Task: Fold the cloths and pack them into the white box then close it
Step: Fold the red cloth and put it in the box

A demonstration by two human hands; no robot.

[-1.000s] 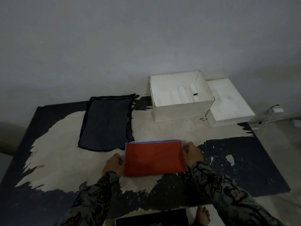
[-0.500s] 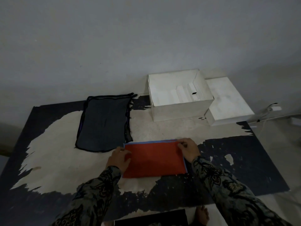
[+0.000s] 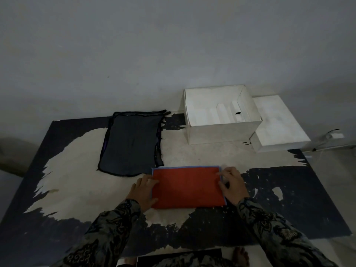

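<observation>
A folded red cloth [image 3: 187,186] with a blue edge lies flat near the front of the worn dark mat [image 3: 289,199]. My left hand [image 3: 143,191] grips its left edge, thumb under the near corner. My right hand [image 3: 232,185] pinches its right edge near the far corner. A dark cloth [image 3: 132,143] with black trim lies spread flat behind and to the left. The white box [image 3: 224,132] stands open at the back right, with only white cardboard inserts inside. Its white lid [image 3: 277,122] lies beside it on the right.
A grey wall rises right behind the box and mat. A cable and a small white plug [image 3: 335,135] lie on the floor at far right. A bare foot [image 3: 240,257] and a dark flat object [image 3: 179,258] show at the bottom edge.
Both hands have shifted on the red cloth, from lying over its far corners to gripping its left and right edges. The cloth stays flat in the same place.
</observation>
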